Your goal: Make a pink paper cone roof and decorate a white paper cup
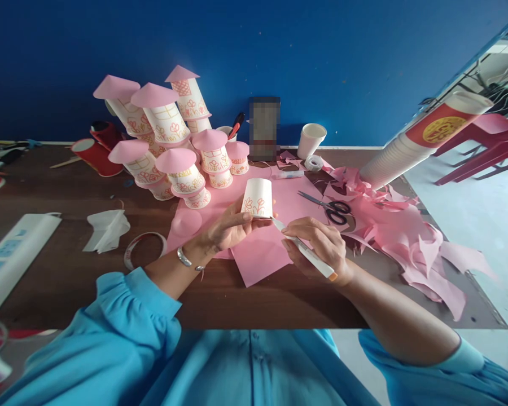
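Observation:
My left hand is closed around a white paper cup that stands mouth down in the fingers. Orange flowers are drawn on the cup's side. In my right hand is a white marker pen with an orange end, its tip at the cup's lower rim. Pink paper lies on the table beneath both hands. To the left rise several decorated paper-cup towers with pink cone roofs. A pink paper cone lies near my left wrist.
Black scissors and a heap of pink paper scraps lie on the right, by a leaning stack of cups. A white cup and a tape roll stand behind. At left are a tape ring and red cups.

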A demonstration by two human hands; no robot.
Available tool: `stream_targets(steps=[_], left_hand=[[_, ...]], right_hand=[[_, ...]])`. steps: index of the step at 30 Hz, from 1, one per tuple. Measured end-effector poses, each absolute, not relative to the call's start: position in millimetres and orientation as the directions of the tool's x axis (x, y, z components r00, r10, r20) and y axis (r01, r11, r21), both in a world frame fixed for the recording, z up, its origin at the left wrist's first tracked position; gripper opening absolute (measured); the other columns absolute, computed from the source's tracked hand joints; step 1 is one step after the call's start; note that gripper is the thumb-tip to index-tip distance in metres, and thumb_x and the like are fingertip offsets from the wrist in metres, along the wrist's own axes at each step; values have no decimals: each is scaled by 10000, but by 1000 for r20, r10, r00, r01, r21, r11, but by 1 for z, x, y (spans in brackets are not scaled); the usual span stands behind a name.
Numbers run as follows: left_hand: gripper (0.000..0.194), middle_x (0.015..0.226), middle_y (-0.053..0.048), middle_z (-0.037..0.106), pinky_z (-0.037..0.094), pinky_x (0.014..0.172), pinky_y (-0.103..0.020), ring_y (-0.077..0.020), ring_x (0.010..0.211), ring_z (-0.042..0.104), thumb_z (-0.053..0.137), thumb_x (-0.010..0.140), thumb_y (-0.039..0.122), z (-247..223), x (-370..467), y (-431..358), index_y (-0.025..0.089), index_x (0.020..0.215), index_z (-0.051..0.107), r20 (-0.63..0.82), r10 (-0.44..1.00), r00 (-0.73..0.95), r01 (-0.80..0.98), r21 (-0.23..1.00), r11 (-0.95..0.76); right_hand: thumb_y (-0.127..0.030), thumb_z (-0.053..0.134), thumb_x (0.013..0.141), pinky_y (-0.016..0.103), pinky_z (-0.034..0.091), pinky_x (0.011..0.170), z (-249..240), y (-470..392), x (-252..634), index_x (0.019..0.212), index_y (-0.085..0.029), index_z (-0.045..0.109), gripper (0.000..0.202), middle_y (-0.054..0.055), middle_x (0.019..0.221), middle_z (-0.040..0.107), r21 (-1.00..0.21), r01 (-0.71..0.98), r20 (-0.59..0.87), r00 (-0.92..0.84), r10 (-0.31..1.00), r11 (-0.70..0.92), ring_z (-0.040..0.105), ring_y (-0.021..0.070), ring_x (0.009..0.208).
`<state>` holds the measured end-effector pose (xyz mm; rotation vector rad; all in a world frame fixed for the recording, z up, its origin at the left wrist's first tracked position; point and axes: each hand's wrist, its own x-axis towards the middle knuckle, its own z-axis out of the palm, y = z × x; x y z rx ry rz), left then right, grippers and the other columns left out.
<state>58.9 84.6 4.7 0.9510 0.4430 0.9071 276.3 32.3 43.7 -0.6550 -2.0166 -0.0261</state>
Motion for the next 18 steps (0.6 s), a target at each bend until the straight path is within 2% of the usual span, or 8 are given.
stream_targets(steps=[3,7,10,13,18], left_hand=[[723,1261,-106,748,577,1018,-463,-319,1202,704,838,780,376,7,60,86,263,1446,580,23,819,573,-429,860,276],[763,1208,-96,744,582,991,-489,-332,1185,694,864,747,379,7,61,87,275,1445,575,26,821,570,-407,877,255],[725,1195,-73,726,562,996,-484,-315,1172,682,864,776,368,7,60,85,315,1439,576,39,832,553,-351,917,191],[738,1229,-60,689,530,1008,-467,-294,1180,642,879,783,361,10,58,82,320,1446,556,40,849,527,-254,961,112],[818,1241,-85,642,539,924,-442,-294,1130,605,903,743,447,16,60,80,254,1443,524,29,892,452,-8,1000,-29]], right_hand=[[-112,632,964,273,624,637,43,32,276,1109,-201,622,170,45,843,728,-245,459,819,-374,436,854,742,168,741],[-107,645,957,277,618,635,42,33,277,1102,-193,621,171,51,848,726,-247,462,816,-375,440,852,742,174,741],[-113,637,963,272,607,616,42,33,277,1110,-199,622,170,42,842,723,-251,459,815,-376,442,852,732,167,719],[-110,642,961,268,595,600,42,33,276,1102,-191,621,164,46,836,722,-243,456,819,-377,433,856,724,165,700],[-105,644,958,267,597,615,42,33,276,1094,-188,620,161,50,838,725,-246,460,807,-390,443,853,731,167,716]])
